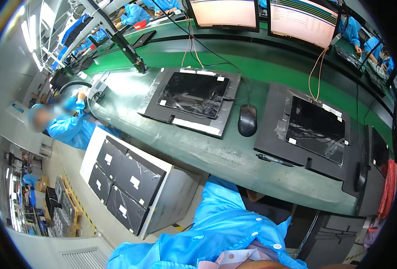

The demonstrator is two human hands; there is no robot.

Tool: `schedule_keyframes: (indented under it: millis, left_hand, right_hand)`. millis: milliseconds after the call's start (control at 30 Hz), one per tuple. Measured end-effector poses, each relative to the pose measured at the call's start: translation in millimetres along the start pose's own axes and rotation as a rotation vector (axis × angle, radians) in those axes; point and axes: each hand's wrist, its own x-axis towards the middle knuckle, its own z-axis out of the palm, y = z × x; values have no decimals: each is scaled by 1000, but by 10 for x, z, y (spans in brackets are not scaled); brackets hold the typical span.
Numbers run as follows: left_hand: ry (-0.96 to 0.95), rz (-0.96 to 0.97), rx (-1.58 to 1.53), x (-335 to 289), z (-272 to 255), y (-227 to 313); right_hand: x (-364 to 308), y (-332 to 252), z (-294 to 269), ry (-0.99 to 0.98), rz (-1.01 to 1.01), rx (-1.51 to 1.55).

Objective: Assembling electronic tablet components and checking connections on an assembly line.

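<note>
Neither my left hand nor my right hand shows clearly; my blue smock (225,224) fills the lower middle, its front reaching the table edge. Under that edge a small brownish shape is too dim to make out. On the green-topped table (194,150) before me, a dark tablet-like screen (194,93) lies on a black fixture board (162,112), taped and cabled. To the right, a second dark screen (317,127) rests on another black board (270,130). A black mouse (247,120) sits between the two boards. A black pen (279,160) lies along the right board's front edge.
A white-topped cabinet (162,215) at the left carries several black panels (138,177). Two monitors (225,13) stand at the back. A co-worker in blue (70,127) is at the table's left end, near a black-hosed device (97,87). Red material (388,188) hangs far right.
</note>
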Motion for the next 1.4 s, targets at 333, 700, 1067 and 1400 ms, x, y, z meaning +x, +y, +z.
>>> schedule_keyframes:
  millis: [333, 700, 1067, 1400]
  left_hand:
    - [21, -18, 107, -222, -84, -411]
    - [-41, -25, 298, -333, -280, -533]
    - [-23, 9, 411, -315, -135, -525]
    - [109, -49, 363, -724, 486, -852]
  right_hand:
    - [-169, 311, 486, -131, -47, 23]
    - [-665, 575, 883, -231, -9, 76]
    - [-467, 920, 850, -319, -72, 53]
    - [453, 1145, 540, -513, -281, -56]
